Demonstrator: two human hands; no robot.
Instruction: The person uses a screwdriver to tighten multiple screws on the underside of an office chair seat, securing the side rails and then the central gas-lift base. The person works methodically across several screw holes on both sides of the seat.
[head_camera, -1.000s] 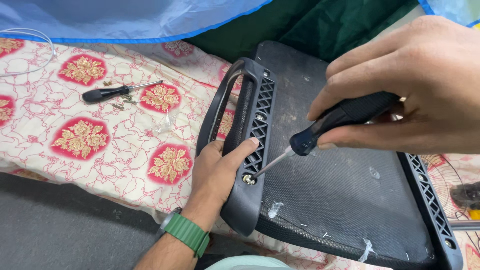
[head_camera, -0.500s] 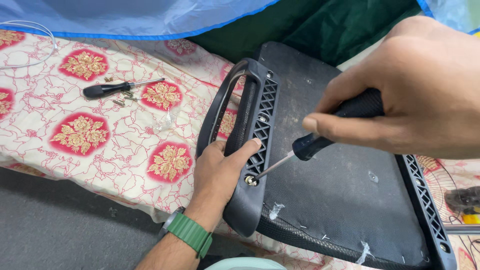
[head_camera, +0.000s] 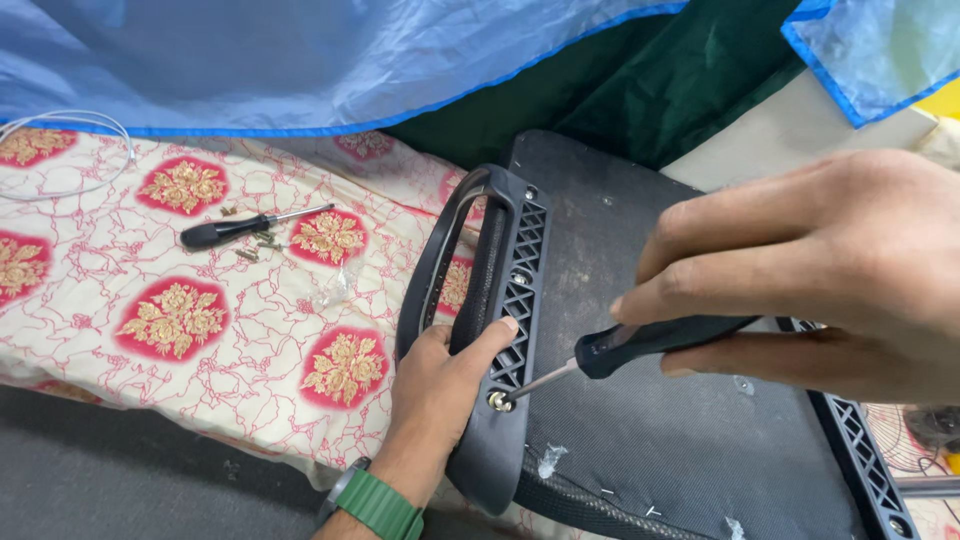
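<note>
At about four o'clock, nearest the camera, the right hand (head_camera: 830, 270) is seen closed around the black handle of a screwdriver (head_camera: 640, 346), the fingers curled over it and the thumb pressed beneath. The thin metal shaft is angled down toward eight o'clock, and its tip is set on a silver screw (head_camera: 497, 401) in the black plastic armrest (head_camera: 500, 300).

At six o'clock the left hand (head_camera: 440, 385) is wrapped round the lower part of that armrest, palm against its outer side and the thumb laid over the latticed inner face, just beside the screw. A green watch strap (head_camera: 380, 505) is worn on that wrist.

The armrest is fixed along the left edge of a dark fabric chair seat (head_camera: 640, 440), which fills the frame from the centre to the lower right; a second latticed black rail (head_camera: 860, 470) is seen along its right edge at five o'clock. Small white scraps are scattered on the fabric.

Farther off, at nine to ten o'clock, a cream cloth with red and gold floral medallions (head_camera: 180, 320) is spread out. On it lie a second black-handled screwdriver (head_camera: 245, 227), a few loose screws (head_camera: 262, 243) just beside it, and a small clear plastic bag (head_camera: 333, 290). A white cable (head_camera: 70, 150) loops at the far left.

At twelve o'clock, blue plastic sheeting (head_camera: 300, 60) and dark green cloth (head_camera: 700, 90) are draped across the back.
</note>
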